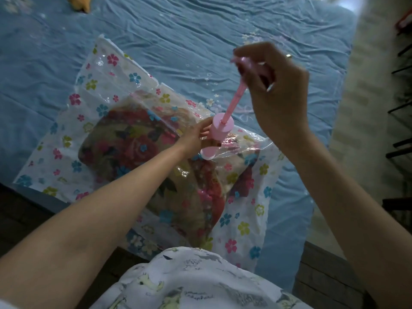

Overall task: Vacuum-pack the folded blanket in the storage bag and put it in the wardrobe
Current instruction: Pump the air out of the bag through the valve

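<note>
**Pump raised on the bag valve: where the seal could fail**

My right hand has its fingers curled tight round the handle of the pink hand pump, with the thin ribbed plunger rod drawn well up out of the barrel. My left hand grips the barrel just beneath, fingers wrapped round the far side, holding its flared foot down on the storage bag.

As I judge it, the risk sits right under the left fingers: if the rod is pushed down at a slant, the foot may tip or slide off the valve, which I cannot see beneath it, and air would leak back in. The film is slick, so the base could skate. The rod looks slender enough to bend under a skewed push.

The pump is smooth, hard plastic, a plain cylinder. The bag is glossy, crinkled, clear film printed with small coloured flowers, lying flat outward from the hands. Inside it, below the left fingers, the folded blanket shows as a soft, plush, rose-patterned mound. All rests on a wrinkled blue bed sheet.
</note>
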